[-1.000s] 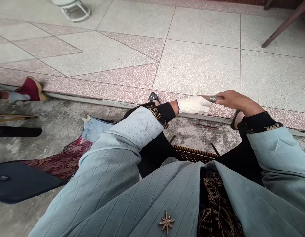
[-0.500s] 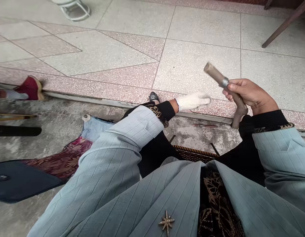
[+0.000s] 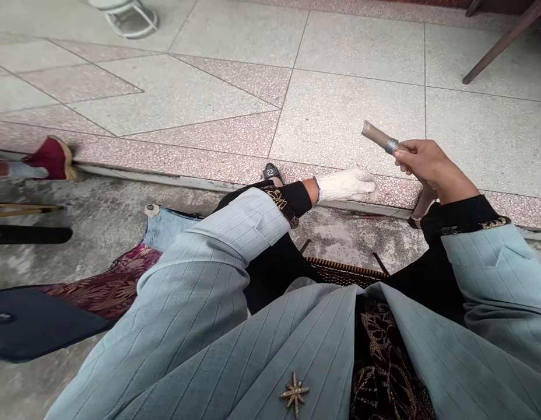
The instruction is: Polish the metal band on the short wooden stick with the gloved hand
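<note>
My left hand (image 3: 347,184) wears a white knit glove and rests low over the edge of the pinkish step (image 3: 235,160). Its fingers are curled together; what they hold, if anything, I cannot make out. To its right, my bare right hand (image 3: 421,157) is closed around a short brown cylindrical handle (image 3: 378,135) with a silvery band, like wound wire, near the fingers. The handle's free end points up and to the left, above the tiles and apart from the glove. My palm hides its lower end.
A thin reddish rod (image 3: 362,216) lies on the rough concrete below the step. Between my knees shows a woven seat edge (image 3: 340,271). Patchwork cloth (image 3: 108,280) spreads at left, near another person's red shoe (image 3: 52,158). A white stool (image 3: 130,17) and a wooden leg (image 3: 506,41) stand on the tiles.
My right hand has turned, so the handle tilts flatter and its free end sits a little lower. My gloved left hand has shifted slightly down and right.
</note>
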A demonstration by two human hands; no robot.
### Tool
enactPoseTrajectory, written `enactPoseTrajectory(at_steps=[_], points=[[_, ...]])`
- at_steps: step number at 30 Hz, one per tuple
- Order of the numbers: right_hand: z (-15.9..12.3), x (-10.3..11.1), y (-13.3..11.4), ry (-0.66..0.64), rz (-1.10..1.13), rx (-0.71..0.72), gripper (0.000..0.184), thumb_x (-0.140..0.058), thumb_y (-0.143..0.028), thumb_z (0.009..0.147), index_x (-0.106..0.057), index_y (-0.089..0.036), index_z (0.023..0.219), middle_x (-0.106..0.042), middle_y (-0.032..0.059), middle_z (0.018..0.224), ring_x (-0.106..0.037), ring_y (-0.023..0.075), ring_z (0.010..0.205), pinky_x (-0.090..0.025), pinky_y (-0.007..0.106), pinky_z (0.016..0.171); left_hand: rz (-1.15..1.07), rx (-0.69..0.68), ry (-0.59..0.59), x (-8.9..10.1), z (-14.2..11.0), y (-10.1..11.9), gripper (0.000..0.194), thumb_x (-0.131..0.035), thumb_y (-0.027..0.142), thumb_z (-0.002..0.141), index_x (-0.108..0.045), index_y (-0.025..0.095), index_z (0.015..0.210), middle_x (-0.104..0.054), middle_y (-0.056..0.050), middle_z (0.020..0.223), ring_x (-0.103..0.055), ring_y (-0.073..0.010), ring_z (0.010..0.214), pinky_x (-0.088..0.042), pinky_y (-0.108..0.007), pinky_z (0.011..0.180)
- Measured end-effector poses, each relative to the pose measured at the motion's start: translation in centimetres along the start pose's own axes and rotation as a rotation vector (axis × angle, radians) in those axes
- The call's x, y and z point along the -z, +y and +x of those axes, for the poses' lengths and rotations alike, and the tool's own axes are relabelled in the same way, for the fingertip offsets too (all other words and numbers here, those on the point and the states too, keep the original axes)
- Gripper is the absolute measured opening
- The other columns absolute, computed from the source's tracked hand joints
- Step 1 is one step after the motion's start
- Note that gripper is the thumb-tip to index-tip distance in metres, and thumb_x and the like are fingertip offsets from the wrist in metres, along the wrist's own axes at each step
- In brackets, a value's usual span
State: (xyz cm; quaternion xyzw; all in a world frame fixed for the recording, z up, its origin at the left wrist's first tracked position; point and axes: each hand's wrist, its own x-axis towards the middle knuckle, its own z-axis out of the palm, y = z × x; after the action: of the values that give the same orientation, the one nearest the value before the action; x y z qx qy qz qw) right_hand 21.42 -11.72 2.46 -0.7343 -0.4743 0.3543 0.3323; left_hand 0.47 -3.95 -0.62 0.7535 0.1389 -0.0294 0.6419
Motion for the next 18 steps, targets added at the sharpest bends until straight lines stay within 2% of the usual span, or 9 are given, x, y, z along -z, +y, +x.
enactPoseTrajectory(at_steps=[3,9,14,18], points=[[0.6,-0.4,0.9,0.038,-0.287,0.026,0.025,-0.066,-0.037,0.079,-0.070,-0.015,0.092,-0.061,0.0046,0.067,-0.055,0.0160,0.060,-0.041,0.031,0.056,0.064,0.003,-0.003,0.1,-0.1,0.3,0.026,-0.054,0.036,0.088,-0.066,0.014,0.081,-0.052,-0.001,0.060,-0.040,-0.0082,0.051,-0.030,-0.024,0.050],[0.7,-1.0,1.3,-0.023,-0.671,0.109,0.030,-0.058,-0.038,0.083,-0.074,-0.019,0.100,-0.068,0.0085,0.080,-0.058,0.0219,0.072,-0.037,0.033,0.061,0.154,0.085,0.082,0.4,-0.4,0.1,0.015,-0.060,0.029,0.084,-0.067,0.016,0.079,-0.056,-0.003,0.064,-0.050,-0.0122,0.061,-0.034,-0.027,0.058],[0.4,-1.6,1.0,-0.045,-0.806,0.182,0.033,-0.056,-0.040,0.085,-0.071,-0.022,0.109,-0.069,0.0092,0.085,-0.058,0.0231,0.074,-0.036,0.033,0.060,0.042,0.062,0.023,0.2,-0.4,0.3,0.022,-0.059,0.034,0.085,-0.063,0.015,0.076,-0.058,-0.002,0.066,-0.044,-0.0083,0.055,-0.034,-0.024,0.054],[0.2,-1.7,1.1,0.022,-0.836,0.191,0.035,-0.056,-0.040,0.086,-0.069,-0.021,0.111,-0.070,0.0098,0.087,-0.059,0.0243,0.075,-0.036,0.033,0.061,-0.068,0.033,0.007,-0.2,-0.5,0.4,0.024,-0.057,0.035,0.087,-0.061,0.013,0.075,-0.053,0.001,0.062,-0.038,-0.0056,0.049,-0.031,-0.021,0.049]])
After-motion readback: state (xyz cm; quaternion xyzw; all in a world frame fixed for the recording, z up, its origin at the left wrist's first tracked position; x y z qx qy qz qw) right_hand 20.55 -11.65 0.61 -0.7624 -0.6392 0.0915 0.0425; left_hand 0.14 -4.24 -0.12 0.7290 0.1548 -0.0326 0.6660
